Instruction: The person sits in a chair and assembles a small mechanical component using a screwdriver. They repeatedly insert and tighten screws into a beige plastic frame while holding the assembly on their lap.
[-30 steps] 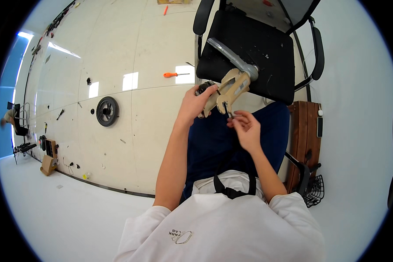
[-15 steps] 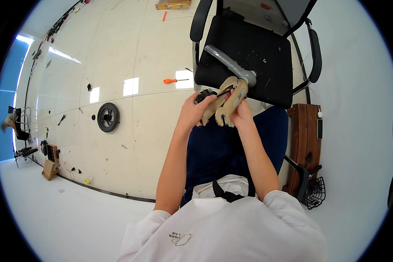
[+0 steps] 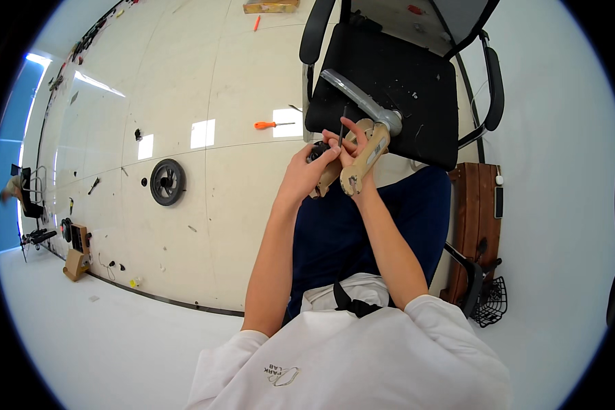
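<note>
A tan two-legged wheel fork (image 3: pixel 371 156) lies across my lap and the edge of the chair seat. Its grey metal steering tube (image 3: pixel 355 93) slants over the seat toward the upper left. My left hand (image 3: pixel 305 174) is closed around the left fork leg, its thumb beside a compact black mechanical part (image 3: pixel 317 150). Between the two legs, my right hand (image 3: pixel 352 145) pinches a thin dark rod (image 3: pixel 342 128) that points upward; its exact kind is too small to make out. The right wrist passes behind the right leg.
The black office chair (image 3: pixel 389 75) faces me with small loose bits on its seat. On the tiled floor to the left lie an orange-handled screwdriver (image 3: pixel 273 125) and a black spoked wheel (image 3: pixel 167 182). A brown wooden box (image 3: pixel 477 225) stands at right, near a black wire basket (image 3: pixel 492 304).
My right hand has come up between the fork legs, and the thin dark rod now shows upright in its fingers. My left hand keeps its hold on the fork.
</note>
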`<state>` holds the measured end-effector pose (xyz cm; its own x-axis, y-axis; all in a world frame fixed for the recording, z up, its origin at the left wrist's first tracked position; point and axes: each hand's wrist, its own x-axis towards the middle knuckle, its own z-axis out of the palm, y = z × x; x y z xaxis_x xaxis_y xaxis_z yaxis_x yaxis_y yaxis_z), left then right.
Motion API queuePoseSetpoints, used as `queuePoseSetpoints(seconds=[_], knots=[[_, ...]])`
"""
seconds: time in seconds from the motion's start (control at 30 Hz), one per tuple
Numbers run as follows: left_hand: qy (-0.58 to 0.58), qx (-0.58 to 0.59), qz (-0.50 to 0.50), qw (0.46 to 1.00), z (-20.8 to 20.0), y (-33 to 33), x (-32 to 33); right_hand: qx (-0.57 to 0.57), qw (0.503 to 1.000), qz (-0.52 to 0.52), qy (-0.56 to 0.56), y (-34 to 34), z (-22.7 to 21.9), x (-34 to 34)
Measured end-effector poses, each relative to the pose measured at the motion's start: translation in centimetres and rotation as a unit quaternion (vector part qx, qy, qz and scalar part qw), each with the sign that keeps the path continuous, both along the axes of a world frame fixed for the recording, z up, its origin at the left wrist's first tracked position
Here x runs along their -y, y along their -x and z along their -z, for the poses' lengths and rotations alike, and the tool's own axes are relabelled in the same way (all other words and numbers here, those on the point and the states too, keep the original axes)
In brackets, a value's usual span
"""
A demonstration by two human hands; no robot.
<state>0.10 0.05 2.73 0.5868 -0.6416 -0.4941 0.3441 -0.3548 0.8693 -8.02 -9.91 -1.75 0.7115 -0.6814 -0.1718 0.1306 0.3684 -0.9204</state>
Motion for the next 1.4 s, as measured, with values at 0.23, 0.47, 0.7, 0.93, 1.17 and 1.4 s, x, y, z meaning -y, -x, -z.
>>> queuePoseSetpoints(seconds=[0.23, 0.47, 0.7, 0.93, 1.17, 1.4], knots=[[-0.036, 0.033, 0.035, 0.998, 0.4, -0.2, -0.1, 0.106, 0.993, 0.053, -0.003, 1.1, 1.1, -2.6], [-0.039, -0.007, 0.026, 0.999, -0.1, -0.1, 0.0, 0.088, 0.995, 0.041, -0.014, 0.9, 0.9, -2.4], [0.029, -0.025, 0.012, 0.999, 0.1, 0.2, 0.1, 0.043, 0.991, -0.013, 0.123, 1.3, 1.0, -1.8], [-0.022, -0.074, -0.003, 0.997, 2.0, -0.4, -0.2, 0.007, 0.985, -0.054, 0.161, 1.9, 0.5, -1.4], [0.037, -0.098, 0.072, 0.992, -3.5, 0.2, -0.3, 0.073, 0.984, -0.104, 0.128, 3.2, 0.8, -0.4], [0.001, -0.122, 0.088, 0.989, -0.7, -0.3, -0.6, 0.056, 0.988, -0.05, 0.135, 3.5, -0.9, -2.3]])
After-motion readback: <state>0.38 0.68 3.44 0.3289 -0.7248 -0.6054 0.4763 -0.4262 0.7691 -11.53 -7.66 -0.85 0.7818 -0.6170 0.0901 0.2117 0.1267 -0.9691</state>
